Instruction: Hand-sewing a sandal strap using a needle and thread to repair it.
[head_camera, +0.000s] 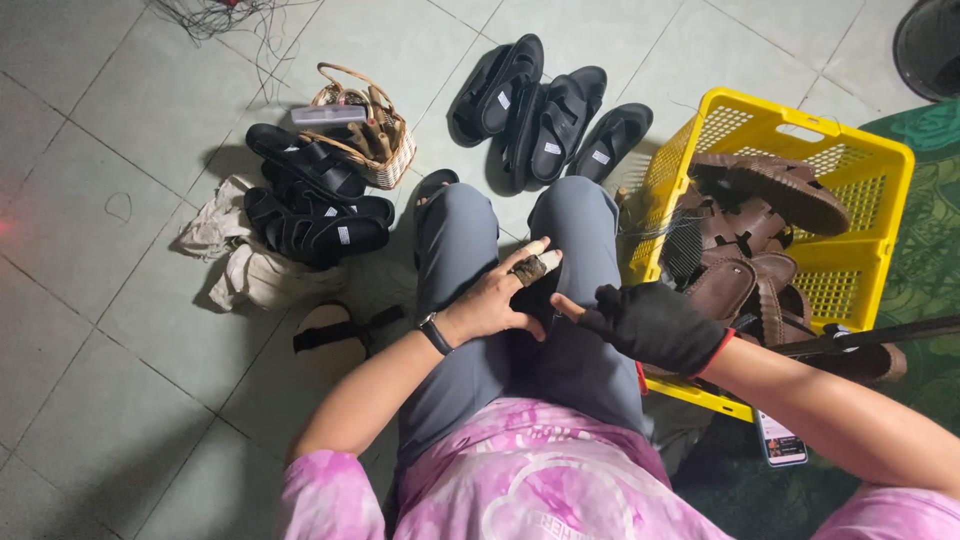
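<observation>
Floor: pale tiles (120, 100) under me as I sit, legs in grey trousers (470, 250).
Left hand (500, 300): bare, fingers spread flat on my thigh, one fingertip taped, gripping nothing.
Right hand (650, 325): in a black glove, thumb out toward the left; I cannot tell what it holds.
Right side: yellow crate (870, 160) of brown sandals (770, 190).
Further out: black sandals (545, 105), small wicker basket (365, 130).

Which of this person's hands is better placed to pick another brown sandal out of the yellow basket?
Probably the right hand, in the black fingerless glove: it rests on the thigh right beside the yellow basket of brown sandals. The left hand lies on the other thigh, nearer the black sandals.
</observation>
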